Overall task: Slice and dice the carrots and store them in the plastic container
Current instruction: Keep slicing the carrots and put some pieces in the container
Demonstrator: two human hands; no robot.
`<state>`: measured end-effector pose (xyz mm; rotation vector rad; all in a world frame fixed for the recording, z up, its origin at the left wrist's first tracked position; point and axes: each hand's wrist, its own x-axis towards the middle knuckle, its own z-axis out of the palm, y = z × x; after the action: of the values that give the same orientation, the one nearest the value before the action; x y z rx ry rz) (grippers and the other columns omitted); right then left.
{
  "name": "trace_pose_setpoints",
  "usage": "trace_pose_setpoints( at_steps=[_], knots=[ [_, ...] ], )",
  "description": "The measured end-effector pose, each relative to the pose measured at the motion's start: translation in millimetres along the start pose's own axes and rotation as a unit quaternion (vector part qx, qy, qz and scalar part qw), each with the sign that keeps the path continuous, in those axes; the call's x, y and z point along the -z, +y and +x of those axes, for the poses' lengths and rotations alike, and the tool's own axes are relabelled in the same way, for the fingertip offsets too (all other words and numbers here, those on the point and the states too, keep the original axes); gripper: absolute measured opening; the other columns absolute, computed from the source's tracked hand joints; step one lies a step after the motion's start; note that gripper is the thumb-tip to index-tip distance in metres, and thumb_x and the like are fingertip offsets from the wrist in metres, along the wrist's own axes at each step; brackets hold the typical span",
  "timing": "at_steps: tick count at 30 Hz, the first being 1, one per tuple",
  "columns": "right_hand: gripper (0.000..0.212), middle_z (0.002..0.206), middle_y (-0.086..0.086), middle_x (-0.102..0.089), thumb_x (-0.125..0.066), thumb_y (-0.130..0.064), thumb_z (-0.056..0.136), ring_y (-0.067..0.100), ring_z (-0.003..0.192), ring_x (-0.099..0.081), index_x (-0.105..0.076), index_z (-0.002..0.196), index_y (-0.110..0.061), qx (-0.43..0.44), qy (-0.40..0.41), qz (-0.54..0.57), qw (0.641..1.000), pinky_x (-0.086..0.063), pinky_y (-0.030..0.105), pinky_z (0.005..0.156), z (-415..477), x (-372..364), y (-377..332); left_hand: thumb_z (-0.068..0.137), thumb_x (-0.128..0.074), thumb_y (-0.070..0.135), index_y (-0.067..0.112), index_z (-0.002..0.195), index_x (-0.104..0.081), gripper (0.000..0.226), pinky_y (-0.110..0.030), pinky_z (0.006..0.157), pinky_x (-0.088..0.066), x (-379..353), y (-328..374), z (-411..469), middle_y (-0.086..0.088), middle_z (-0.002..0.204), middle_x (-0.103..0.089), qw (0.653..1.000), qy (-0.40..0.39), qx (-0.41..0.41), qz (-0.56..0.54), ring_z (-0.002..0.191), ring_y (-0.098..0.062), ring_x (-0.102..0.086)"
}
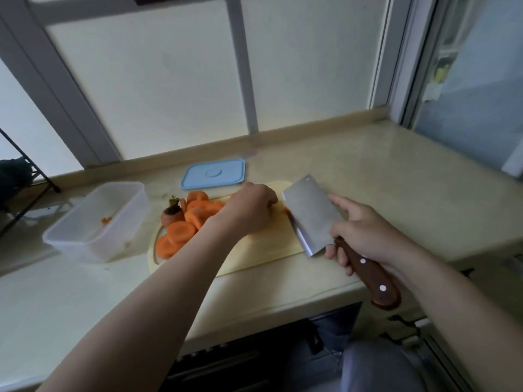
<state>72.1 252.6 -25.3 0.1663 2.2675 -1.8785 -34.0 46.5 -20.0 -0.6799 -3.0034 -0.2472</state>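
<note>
A pale cutting board [263, 250] lies on the counter. Several round carrot slices [184, 224] are heaped on its left part, beside a carrot top end [171, 215] with a dark stem. My left hand [249, 207] rests knuckles-up over the board's middle, fingers curled down; whatever lies under them is hidden. My right hand [365, 233] grips the wooden handle of a cleaver [311, 216], its blade tilted just right of the left hand. A clear plastic container [96, 222] stands left of the board with a few orange bits inside.
A blue lid [213, 174] lies flat behind the board near the window ledge. A black wire rack [25, 190] stands at the far left. The counter's front edge runs just below the board, with dark space underneath.
</note>
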Motion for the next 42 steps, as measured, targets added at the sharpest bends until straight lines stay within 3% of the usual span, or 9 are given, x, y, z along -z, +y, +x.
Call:
trace_pose_setpoints(
  at_steps=[3,10,14,21,25,28,31,36,42],
  knots=[
    [0.068,0.065,0.023,-0.063,-0.036,0.005,0.093,0.024,0.044,-0.051,-0.047,0.13,-0.051,-0.003,-0.003,0.009,1.0,-0.048,0.032,0.043,2,-10,0,0.085,-0.054,0.014,0.016,0.097,-0.075,0.024,-0.042,0.078,-0.053,-4,4,-1,-0.007,0.093,-0.072,0.999,0.025,0.004,-0.031,0.088,-0.031,-0.062],
    [0.074,0.068,0.024,-0.063,-0.035,0.004,0.093,0.024,0.046,-0.053,-0.04,0.15,-0.043,-0.008,-0.008,0.011,1.0,-0.05,0.032,0.045,3,-22,-1,0.084,-0.066,0.011,0.016,0.108,-0.076,0.027,-0.028,0.087,-0.051,-5,6,-4,0.0,0.106,-0.075,0.989,0.047,0.046,-0.13,0.1,-0.018,-0.067],
    [0.069,0.068,0.024,-0.063,-0.036,0.005,0.093,0.025,0.046,-0.052,-0.045,0.14,-0.045,-0.008,-0.009,0.023,1.0,-0.049,0.033,0.045,2,-22,-4,0.082,-0.071,0.013,0.016,0.106,-0.077,0.025,-0.029,0.089,-0.053,-4,8,-7,0.0,0.104,-0.076,0.983,0.054,0.054,-0.169,0.098,-0.015,-0.068],
    [0.057,0.069,0.027,-0.061,-0.039,0.009,0.093,0.023,0.043,-0.049,-0.053,0.117,-0.04,0.001,-0.016,0.072,0.997,-0.046,0.03,0.04,-3,-27,-15,0.086,-0.063,0.008,0.016,0.106,-0.078,0.027,-0.029,0.091,-0.052,11,10,-11,0.001,0.106,-0.075,0.991,0.054,0.016,-0.122,0.102,-0.016,-0.066],
    [0.062,0.069,0.025,-0.062,-0.042,0.008,0.093,0.021,0.042,-0.05,-0.048,0.137,-0.036,0.017,-0.027,0.087,0.996,-0.045,0.028,0.039,0,-43,-37,0.088,-0.057,0.007,0.016,0.104,-0.078,0.027,-0.035,0.086,-0.054,44,-1,-21,-0.002,0.102,-0.074,0.996,0.063,-0.003,-0.059,0.097,-0.021,-0.064],
    [0.062,0.069,0.025,-0.063,-0.044,0.007,0.094,0.019,0.042,-0.051,-0.047,0.14,-0.034,0.039,-0.056,0.094,0.993,-0.046,0.027,0.039,9,-71,-62,0.083,-0.058,0.008,0.013,0.098,-0.077,0.024,-0.039,0.086,-0.053,78,-27,-34,-0.006,0.1,-0.073,0.997,0.08,-0.002,-0.005,0.096,-0.026,-0.064],
    [0.057,0.061,0.021,-0.062,-0.043,0.007,0.095,0.02,0.041,-0.051,-0.049,0.132,-0.035,0.064,-0.096,0.101,0.988,-0.047,0.027,0.038,20,-117,-88,0.081,-0.059,0.011,0.023,0.102,-0.076,0.03,-0.033,0.087,-0.055,105,-72,-52,-0.002,0.104,-0.073,0.993,0.102,0.056,-0.006,0.095,-0.021,-0.067],
    [0.043,0.057,0.02,-0.058,-0.04,0.011,0.094,0.023,0.041,-0.046,-0.052,0.095,-0.03,0.072,-0.169,0.107,0.977,-0.042,0.025,0.038,28,-203,-118,0.077,-0.059,0.009,0.023,0.088,-0.077,0.025,-0.035,0.078,-0.057,129,-146,-100,-0.003,0.09,-0.073,0.979,0.129,0.16,-0.001,0.084,-0.023,-0.067],
    [0.049,0.076,0.026,-0.057,-0.035,0.008,0.095,0.02,0.043,-0.044,-0.052,0.123,-0.029,0.052,-0.197,0.083,0.976,-0.042,0.024,0.041,33,-250,-126,0.079,-0.051,0.002,0.001,0.077,-0.073,0.022,-0.039,0.063,-0.05,118,-219,-150,-0.014,0.077,-0.068,0.952,0.126,0.278,-0.003,0.076,-0.032,-0.062]
  ],
)
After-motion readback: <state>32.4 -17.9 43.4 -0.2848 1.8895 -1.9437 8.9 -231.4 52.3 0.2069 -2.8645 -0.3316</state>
